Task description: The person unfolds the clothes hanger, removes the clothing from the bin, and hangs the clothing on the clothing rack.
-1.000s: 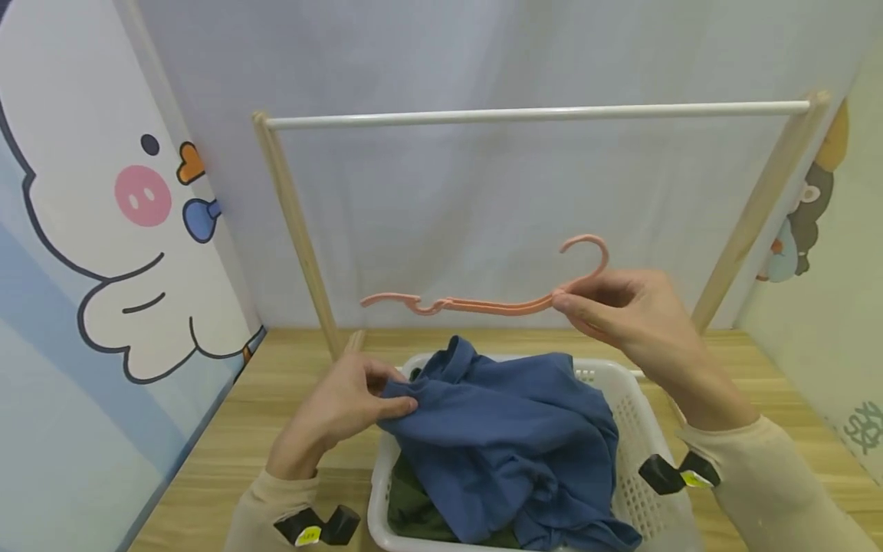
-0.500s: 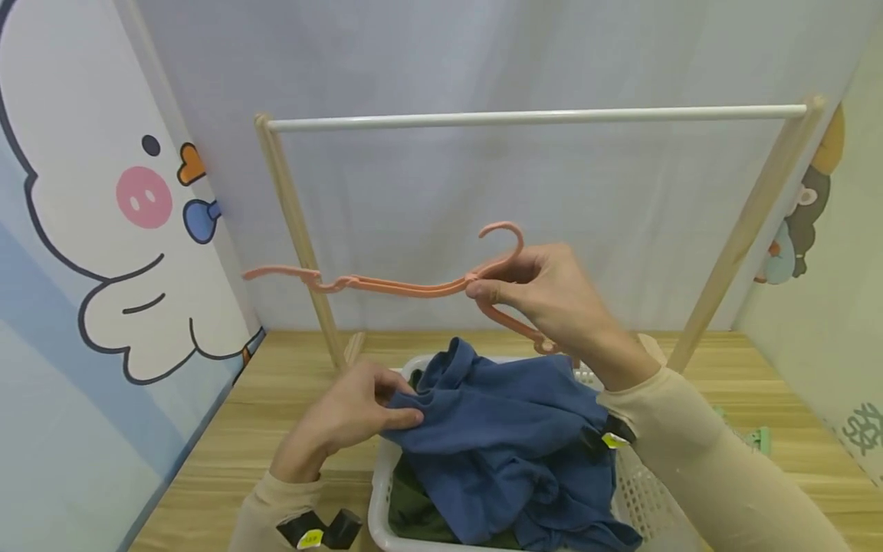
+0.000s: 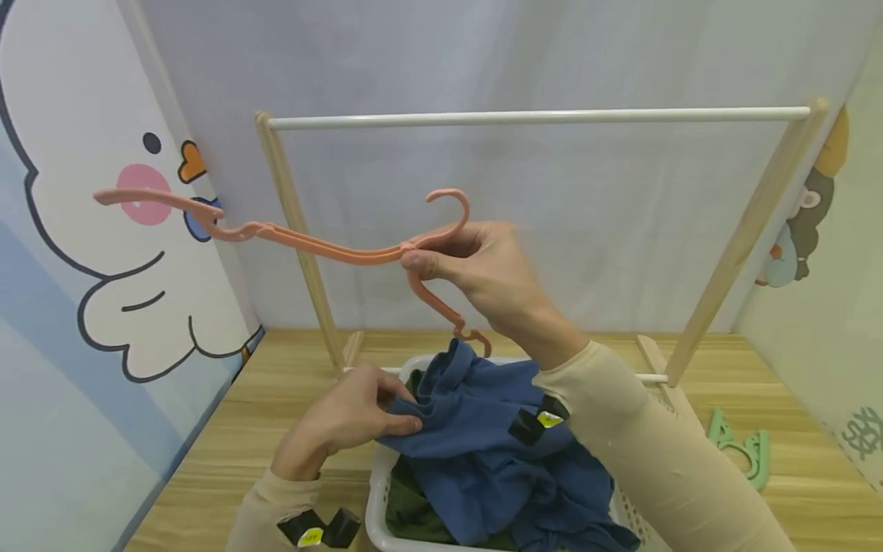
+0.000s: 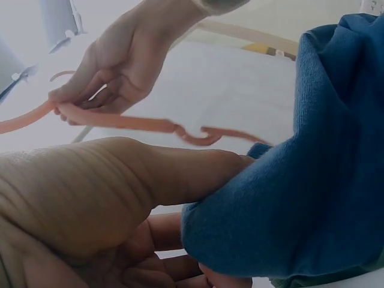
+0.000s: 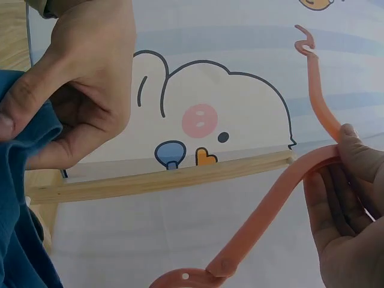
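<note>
In the head view my right hand (image 3: 490,280) pinches an orange-pink clothes hanger (image 3: 324,249) near the base of its hook. One arm of the hanger stretches far left, and the other slopes down toward the basket. Lower left, my left hand (image 3: 352,418) pinches the edge of a blue garment (image 3: 483,429) between thumb and fingers. The left wrist view shows the thumb on top of the blue cloth (image 4: 252,210). The garment lies heaped in a white plastic basket (image 3: 378,491), over a dark green cloth (image 3: 414,506).
Behind the basket stands a clothes rack with a white rail (image 3: 538,116) and wooden posts (image 3: 748,245). A green folding hanger (image 3: 755,456) lies on the wood-grain table (image 3: 214,452) at the right. Walls with cartoon pictures flank both sides.
My right hand has carried the hanger left and upward, and the hanger's second arm has come into sight. The left hand stays nearly still on the blue garment. The green hanger is now uncovered.
</note>
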Demonstrator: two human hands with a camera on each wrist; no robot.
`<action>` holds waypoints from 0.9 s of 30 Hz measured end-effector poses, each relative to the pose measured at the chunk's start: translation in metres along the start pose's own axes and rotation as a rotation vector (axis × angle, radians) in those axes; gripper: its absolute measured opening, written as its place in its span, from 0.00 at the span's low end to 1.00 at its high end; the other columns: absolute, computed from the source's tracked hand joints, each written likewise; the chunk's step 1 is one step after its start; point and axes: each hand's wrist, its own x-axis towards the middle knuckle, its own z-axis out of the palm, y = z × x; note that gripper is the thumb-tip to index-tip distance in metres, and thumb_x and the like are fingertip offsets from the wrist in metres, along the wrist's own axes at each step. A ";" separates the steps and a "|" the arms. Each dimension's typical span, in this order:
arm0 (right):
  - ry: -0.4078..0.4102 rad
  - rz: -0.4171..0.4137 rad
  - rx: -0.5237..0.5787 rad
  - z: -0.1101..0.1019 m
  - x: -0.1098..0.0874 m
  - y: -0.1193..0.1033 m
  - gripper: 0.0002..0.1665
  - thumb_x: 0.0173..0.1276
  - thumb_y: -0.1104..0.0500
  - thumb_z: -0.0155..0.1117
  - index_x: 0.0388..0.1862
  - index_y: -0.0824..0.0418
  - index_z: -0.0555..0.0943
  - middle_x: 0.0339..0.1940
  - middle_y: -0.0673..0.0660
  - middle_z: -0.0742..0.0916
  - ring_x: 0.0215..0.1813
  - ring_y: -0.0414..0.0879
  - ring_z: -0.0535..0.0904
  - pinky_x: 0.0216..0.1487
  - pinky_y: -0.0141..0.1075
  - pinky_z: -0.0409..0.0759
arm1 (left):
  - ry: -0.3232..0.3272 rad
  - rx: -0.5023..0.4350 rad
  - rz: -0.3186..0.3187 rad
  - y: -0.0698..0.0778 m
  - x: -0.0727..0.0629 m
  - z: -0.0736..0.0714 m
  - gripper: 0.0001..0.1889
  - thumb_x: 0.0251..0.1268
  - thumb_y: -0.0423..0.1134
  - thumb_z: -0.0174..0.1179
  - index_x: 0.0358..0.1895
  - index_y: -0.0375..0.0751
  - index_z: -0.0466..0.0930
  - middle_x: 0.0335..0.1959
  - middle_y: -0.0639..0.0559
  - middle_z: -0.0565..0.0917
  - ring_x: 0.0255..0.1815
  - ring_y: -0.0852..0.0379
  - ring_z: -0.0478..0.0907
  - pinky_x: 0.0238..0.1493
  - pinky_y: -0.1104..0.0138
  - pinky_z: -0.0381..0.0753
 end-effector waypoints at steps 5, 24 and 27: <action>0.013 -0.037 0.120 0.017 0.013 0.010 0.08 0.76 0.69 0.76 0.51 0.69 0.94 0.45 0.59 0.96 0.49 0.55 0.93 0.59 0.50 0.91 | 0.007 0.020 0.015 -0.002 0.000 0.000 0.05 0.66 0.34 0.81 0.41 0.38 0.96 0.35 0.52 0.89 0.33 0.56 0.78 0.33 0.65 0.79; -0.122 0.102 0.073 0.010 0.022 0.064 0.09 0.80 0.66 0.73 0.53 0.69 0.93 0.47 0.71 0.94 0.50 0.56 0.94 0.59 0.48 0.92 | 0.033 -0.004 0.029 0.000 -0.013 -0.015 0.04 0.70 0.36 0.78 0.43 0.42 0.96 0.37 0.50 0.89 0.31 0.51 0.81 0.32 0.67 0.79; -0.149 0.130 0.037 0.006 0.019 0.071 0.09 0.80 0.65 0.73 0.53 0.69 0.93 0.46 0.67 0.95 0.50 0.57 0.94 0.58 0.48 0.92 | 0.064 -0.031 0.025 -0.001 -0.017 -0.020 0.08 0.72 0.37 0.78 0.48 0.39 0.96 0.40 0.49 0.91 0.33 0.52 0.85 0.34 0.66 0.82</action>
